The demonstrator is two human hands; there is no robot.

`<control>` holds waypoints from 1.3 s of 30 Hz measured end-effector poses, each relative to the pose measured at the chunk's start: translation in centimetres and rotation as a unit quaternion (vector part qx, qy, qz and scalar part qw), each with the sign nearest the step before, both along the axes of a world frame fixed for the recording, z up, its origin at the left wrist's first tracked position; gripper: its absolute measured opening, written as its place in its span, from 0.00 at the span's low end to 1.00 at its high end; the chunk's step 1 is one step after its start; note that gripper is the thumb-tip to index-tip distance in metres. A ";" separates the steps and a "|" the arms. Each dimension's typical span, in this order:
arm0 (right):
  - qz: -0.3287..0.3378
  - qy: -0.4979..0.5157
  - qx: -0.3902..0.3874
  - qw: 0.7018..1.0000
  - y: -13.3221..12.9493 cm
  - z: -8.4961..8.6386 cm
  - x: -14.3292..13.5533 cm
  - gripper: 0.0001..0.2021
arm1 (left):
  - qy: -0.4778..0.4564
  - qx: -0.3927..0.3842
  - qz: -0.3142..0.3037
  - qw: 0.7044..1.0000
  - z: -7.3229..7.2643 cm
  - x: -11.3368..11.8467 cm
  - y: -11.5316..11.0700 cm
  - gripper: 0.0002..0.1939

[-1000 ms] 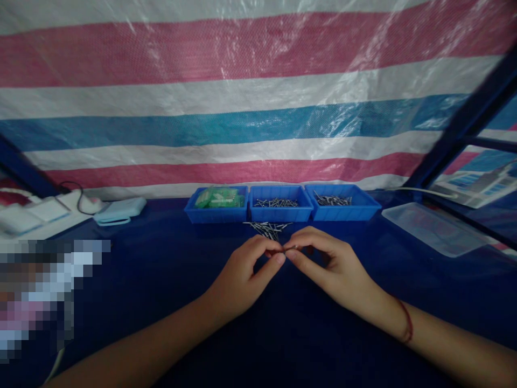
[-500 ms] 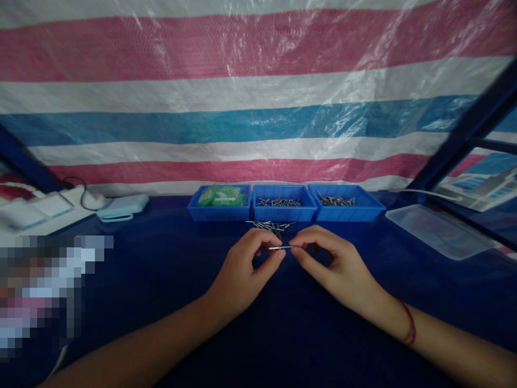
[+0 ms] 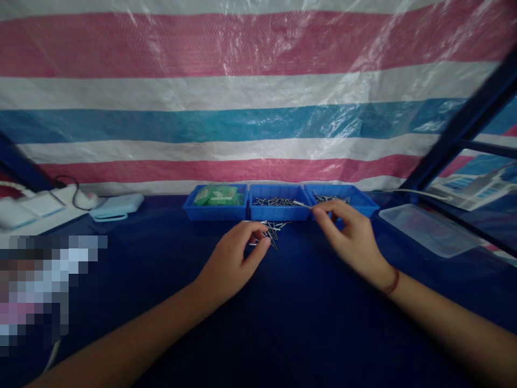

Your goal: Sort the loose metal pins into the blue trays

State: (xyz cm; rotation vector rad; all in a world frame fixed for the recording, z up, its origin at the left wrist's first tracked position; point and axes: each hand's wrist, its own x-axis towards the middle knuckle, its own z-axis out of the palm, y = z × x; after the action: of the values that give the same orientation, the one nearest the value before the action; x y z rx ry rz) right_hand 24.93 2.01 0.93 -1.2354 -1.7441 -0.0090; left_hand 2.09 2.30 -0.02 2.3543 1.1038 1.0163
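Note:
My right hand [image 3: 347, 231] pinches a blind rivet [image 3: 302, 204] between thumb and forefinger, its thicker silver end pointing left over the middle blue bin [image 3: 279, 214]. My left hand [image 3: 230, 256] is beside a loose pile of similar rivets [image 3: 275, 229] on the dark blue table, in front of the bins. A small gap shows between its thumb and forefinger, and nothing is seen held there. More rivets fill the bottom of the middle bin and of the right blue bin [image 3: 365, 207], partly behind my right hand.
The left blue bin [image 3: 214, 214] contains green plastic packets [image 3: 220, 195]. A translucent lid [image 3: 434, 231] lies at the right, near a blue metal frame. A light blue device [image 3: 117, 206] and a white power strip [image 3: 44, 207] are at the left; a striped sheet [image 3: 258, 124] hangs behind.
My hands have separated. The right one has moved up and right with the rivet, towards the bins, while the left has let go of it and shifted slightly left.

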 end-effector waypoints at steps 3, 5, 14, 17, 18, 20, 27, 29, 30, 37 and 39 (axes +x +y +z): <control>-0.147 0.023 0.004 0.989 1.7 0.3 2.6 0.09 | 0.099 0.053 0.010 0.994 -0.1 -0.8 1.2 0.07; -0.227 0.014 0.006 0.974 2.5 0.3 4.0 0.11 | 0.146 0.060 0.015 0.987 -0.1 -1.2 1.8 0.05; -0.249 -0.173 0.019 0.953 2.6 -0.6 4.8 0.14 | 0.236 0.064 0.004 0.970 -0.4 -1.3 1.6 0.07; -0.141 -0.181 0.056 0.972 1.7 -0.5 2.9 0.10 | 0.199 0.051 0.005 0.979 -0.5 -1.2 1.4 0.08; -0.091 -0.181 0.059 0.978 1.2 -0.5 2.0 0.08 | 0.169 0.042 0.004 0.985 -0.5 -1.1 1.3 0.07; 0.007 -0.175 0.040 0.984 0.1 -0.6 0.2 0.06 | 0.096 0.023 -0.003 0.995 -0.4 -0.7 0.9 0.05; 0.163 -0.064 -0.049 0.983 -2.9 -1.0 -3.4 0.06 | 0.013 0.023 -0.097 0.995 -0.4 0.3 -0.5 0.03; 0.183 -0.036 -0.071 0.980 -3.0 -1.0 -3.4 0.06 | 0.014 0.023 -0.119 0.993 -0.4 0.3 -0.5 0.03; 0.191 -0.024 -0.081 0.978 -3.0 -1.0 -3.4 0.06 | 0.013 0.022 -0.124 0.992 -0.4 0.2 -0.5 0.04; 0.218 0.022 -0.112 0.969 -2.9 -1.3 -3.6 0.06 | 0.012 0.002 -0.122 0.992 -0.4 0.1 -0.4 0.06; 0.215 0.033 -0.112 0.970 -2.9 -1.3 -3.6 0.05 | 0.022 -0.004 -0.130 0.991 -0.3 0.1 -0.6 0.06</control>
State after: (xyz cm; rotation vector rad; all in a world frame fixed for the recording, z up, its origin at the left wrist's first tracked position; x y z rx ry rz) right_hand 21.29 -0.91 -0.37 -0.9754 -1.9597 0.4892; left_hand 2.17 1.74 -0.35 2.4442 0.7862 0.8694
